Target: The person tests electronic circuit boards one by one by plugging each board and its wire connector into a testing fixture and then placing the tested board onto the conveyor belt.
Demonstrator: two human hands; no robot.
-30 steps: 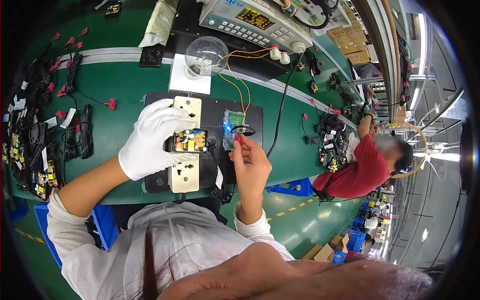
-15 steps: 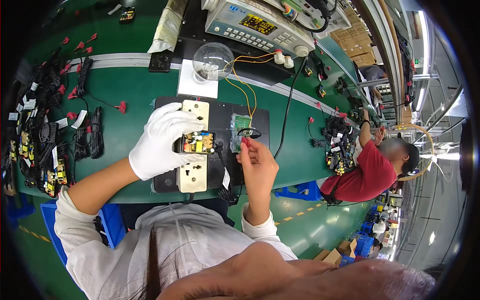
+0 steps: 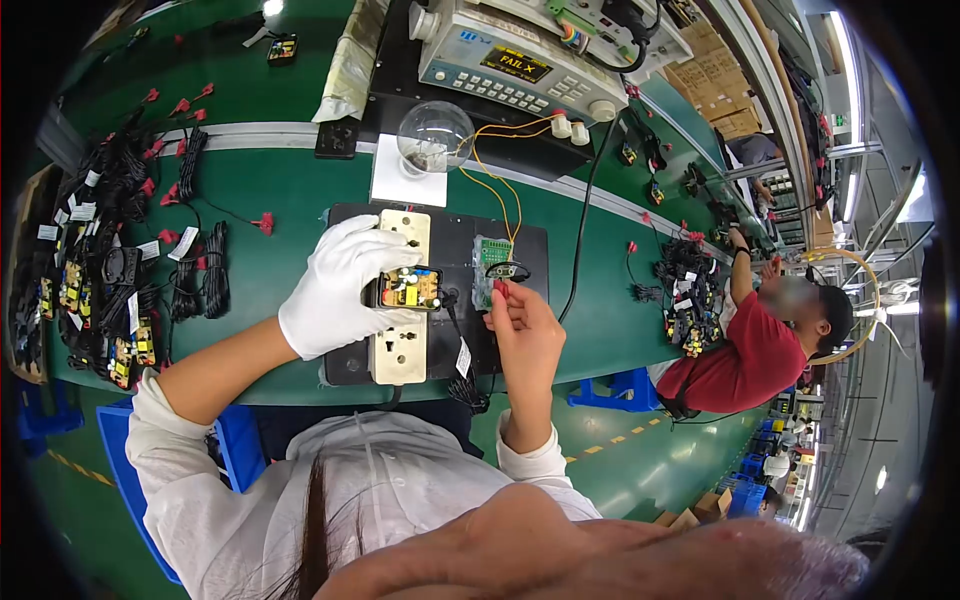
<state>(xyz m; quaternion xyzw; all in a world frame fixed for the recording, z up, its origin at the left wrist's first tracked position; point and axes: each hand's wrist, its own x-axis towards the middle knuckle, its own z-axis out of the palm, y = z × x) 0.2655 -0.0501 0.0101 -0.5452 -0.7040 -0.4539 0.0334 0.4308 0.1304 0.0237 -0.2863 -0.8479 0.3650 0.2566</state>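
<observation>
Over the middle of a pale socket strip (image 3: 400, 365), the gloved left hand (image 3: 345, 288) is curved, thumb and fingers well parted, around one open-cased circuit unit (image 3: 410, 291); whether the unit rests on the strip I cannot tell. The bare right hand (image 3: 528, 335) is nearly closed, thumb and forefinger pinching one red connector (image 3: 500, 287) at the near end of a green board (image 3: 494, 250) – how far it is seated, if at all, the fingers hide.

The step in hand looks like an electrical check, with connector and board brought together while the unit is steadied. "FAIL" shows on the meter (image 3: 500, 88). The next move seems to call for a steady left hand and a light, straight pull or push on the connector.

Counted around the hands: one socket strip, one green board, one black base plate (image 3: 455, 225), one clear bulb (image 3: 436, 130) by one white block (image 3: 390, 185), one meter. On the green tabletop (image 3: 600, 250) lie two heaps of cabled units – one at the left (image 3: 105, 260), one at the right (image 3: 685, 290) – too tangled to count.
</observation>
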